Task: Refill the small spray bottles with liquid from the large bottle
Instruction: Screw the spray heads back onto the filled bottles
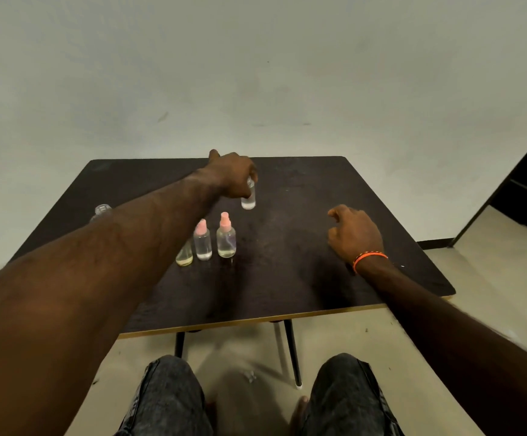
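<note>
The left hand (235, 176) held a small clear bottle (248, 196) in its grip above the tabletop (303, 215). The right hand (355, 234) rested nearby, fingers loosely apart and empty.

Stood upright mid-table: three small spray bottles (203, 242) in a row, a fourth clear bottle (248, 196) behind, gripped.

A dark square table (303, 278) with a pale edge band stands on thin black legs (292, 354) against a plain off-white wall (256, 73). The floor (444, 309) is beige. A dark doorway (526, 190) opens at far right.
</note>
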The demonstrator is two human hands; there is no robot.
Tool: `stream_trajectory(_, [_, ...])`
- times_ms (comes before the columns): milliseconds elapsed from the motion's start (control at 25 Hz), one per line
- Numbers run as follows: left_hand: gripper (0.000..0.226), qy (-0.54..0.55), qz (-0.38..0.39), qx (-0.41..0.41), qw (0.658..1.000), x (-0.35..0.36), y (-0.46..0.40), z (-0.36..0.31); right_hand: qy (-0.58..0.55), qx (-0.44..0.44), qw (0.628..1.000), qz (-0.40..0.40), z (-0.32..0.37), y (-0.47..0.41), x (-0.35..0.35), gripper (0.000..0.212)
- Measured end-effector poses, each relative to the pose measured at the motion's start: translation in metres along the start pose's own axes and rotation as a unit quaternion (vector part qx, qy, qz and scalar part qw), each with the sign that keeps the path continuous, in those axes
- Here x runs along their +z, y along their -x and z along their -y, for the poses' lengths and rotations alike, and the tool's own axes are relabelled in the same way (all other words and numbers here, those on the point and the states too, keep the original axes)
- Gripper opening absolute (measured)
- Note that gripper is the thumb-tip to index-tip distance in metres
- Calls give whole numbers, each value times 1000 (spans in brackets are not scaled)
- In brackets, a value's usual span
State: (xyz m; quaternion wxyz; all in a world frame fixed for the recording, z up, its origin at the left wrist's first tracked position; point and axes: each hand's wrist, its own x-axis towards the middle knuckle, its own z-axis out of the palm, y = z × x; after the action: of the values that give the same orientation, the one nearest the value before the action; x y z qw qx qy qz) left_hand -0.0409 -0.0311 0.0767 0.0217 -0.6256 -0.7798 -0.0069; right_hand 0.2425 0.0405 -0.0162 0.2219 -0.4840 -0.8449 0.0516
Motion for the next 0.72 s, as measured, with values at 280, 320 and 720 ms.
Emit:
stream_trajectory(280, [35,22,35,73,996,17,24,-81,74,95,985,121,-38,34,-18,54])
stream_trajectory(320, [34,22,40,80,996,22,30,-87,83,106,981,143,-39,39,-17,56])
stream_trajectory(720, [39,135,8,58,989,65,66,-90,14,143,985,94,-31,55,1,46])
